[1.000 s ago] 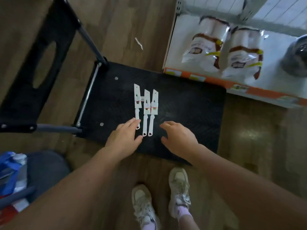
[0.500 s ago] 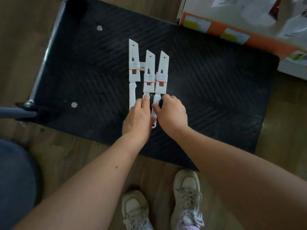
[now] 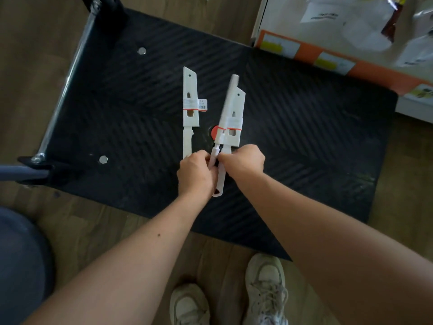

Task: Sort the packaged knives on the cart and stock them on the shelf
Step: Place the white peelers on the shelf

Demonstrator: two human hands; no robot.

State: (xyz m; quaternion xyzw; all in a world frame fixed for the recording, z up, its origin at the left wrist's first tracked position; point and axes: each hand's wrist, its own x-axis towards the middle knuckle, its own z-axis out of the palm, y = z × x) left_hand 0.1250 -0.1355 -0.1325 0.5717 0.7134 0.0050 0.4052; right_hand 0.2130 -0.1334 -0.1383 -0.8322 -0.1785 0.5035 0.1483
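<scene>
Both hands meet over the black cart deck (image 3: 293, 141): left hand (image 3: 196, 174) pinches the tilted middle knife (image 3: 226, 113), right hand (image 3: 243, 160) grips the right knife (image 3: 236, 120); left knife (image 3: 190, 102) lies apart.

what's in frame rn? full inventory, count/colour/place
packaged knives: 3, white with orange-edged label bands; one flat on the cart to the left, two at centre gripped by their handles, one of those turned on edge and blurred
cart: 1, black ribbed deck, metal handle bar at left, on the floor
orange spot: 1, on the deck under the held knives; cannot tell what it is
shelf: 1, white with orange price strip, top right
bagged goods: blurred, count unclear, on the shelf
floor: wood-look brown
shoes: 2, off-white, bottom centre
left hand: 1, closed on a knife handle
right hand: 1, closed on a knife handle
</scene>
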